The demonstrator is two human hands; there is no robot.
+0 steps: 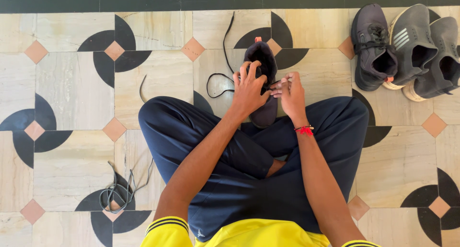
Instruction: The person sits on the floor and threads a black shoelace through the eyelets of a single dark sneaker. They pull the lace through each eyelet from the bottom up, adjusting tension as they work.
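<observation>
I sit cross-legged on a tiled floor in dark blue trousers. A dark sneaker [261, 55] rests in front of my legs, toe pointing away. My left hand [248, 91] grips the shoe's upper side, fingers over the eyelets. My right hand [290, 93], with a red thread at the wrist, pinches the end of a black shoelace [223, 50] at the shoe's right edge. The lace trails off to the left and up across the tiles.
Three more dark and grey sneakers [405, 48] stand at the top right. A loose grey lace [117, 192] lies bundled on the floor at lower left. Another short lace piece [142, 88] lies left of my knee.
</observation>
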